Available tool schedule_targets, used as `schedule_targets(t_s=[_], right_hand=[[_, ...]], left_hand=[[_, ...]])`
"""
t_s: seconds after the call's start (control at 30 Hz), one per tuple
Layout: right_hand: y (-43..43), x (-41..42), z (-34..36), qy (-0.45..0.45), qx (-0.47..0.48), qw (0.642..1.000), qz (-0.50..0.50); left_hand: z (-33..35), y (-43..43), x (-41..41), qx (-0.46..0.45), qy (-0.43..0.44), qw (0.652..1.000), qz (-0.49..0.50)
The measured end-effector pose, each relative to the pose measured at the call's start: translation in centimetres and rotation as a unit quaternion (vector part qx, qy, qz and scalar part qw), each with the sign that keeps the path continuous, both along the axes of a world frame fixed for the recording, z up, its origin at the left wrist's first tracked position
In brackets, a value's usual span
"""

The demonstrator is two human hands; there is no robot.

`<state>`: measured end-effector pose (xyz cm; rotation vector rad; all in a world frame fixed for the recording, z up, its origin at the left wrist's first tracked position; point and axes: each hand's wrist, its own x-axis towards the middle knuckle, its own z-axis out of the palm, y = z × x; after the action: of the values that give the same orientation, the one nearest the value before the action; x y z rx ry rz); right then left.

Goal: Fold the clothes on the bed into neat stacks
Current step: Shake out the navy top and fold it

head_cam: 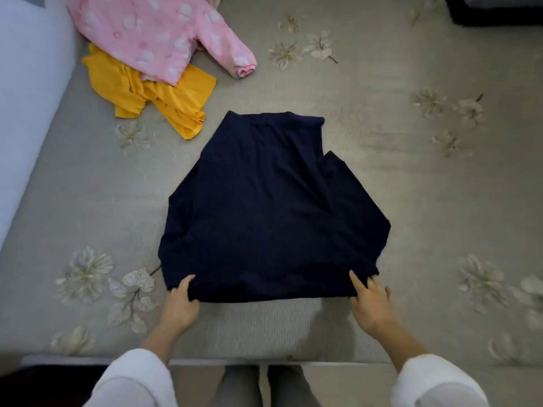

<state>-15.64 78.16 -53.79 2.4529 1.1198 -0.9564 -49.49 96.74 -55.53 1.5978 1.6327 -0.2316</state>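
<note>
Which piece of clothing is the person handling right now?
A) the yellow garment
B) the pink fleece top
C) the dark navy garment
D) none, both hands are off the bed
C: the left hand and right hand both hold the near edge of the navy garment, while the pink top and yellow garment lie untouched at the far left of the bed.

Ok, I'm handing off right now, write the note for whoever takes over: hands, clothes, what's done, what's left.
Left hand: grip on the near-left hem of the navy garment.
Right hand: fingers at the near-right hem; whether it grips is unclear.
Navy garment lies spread on the bed, sides already folded in.
Pink fleece top and yellow garment lie unfolded at far left, pink overlapping yellow.
Done: side folds, as far as visible. Left: finish the navy garment, fold the other two, stack.
</note>
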Motion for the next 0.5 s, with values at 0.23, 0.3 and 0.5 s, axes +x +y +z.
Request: schedule_targets(t_s=[0.23, 0.3, 0.5], right_hand=[[-0.7, -0.4, -3.3, 0.069, -0.035, 0.997, -0.023], [0.5, -1.4, -4.3, 0.07, 0.051, 0.996, -0.023], [2.6, -6.0, -7.8, 0.197, 0.044, 0.978, 0.059]], left_hand=[[-2.6, -2.4, 1.4, 0.001, 0.076, 0.997, 0.005], [-3.5, -3.1, 3.2, 0.038, 0.03, 0.997, -0.057], [-6.2, -5.1, 6.8, -0.075, 0.036, 0.978, -0.191]])
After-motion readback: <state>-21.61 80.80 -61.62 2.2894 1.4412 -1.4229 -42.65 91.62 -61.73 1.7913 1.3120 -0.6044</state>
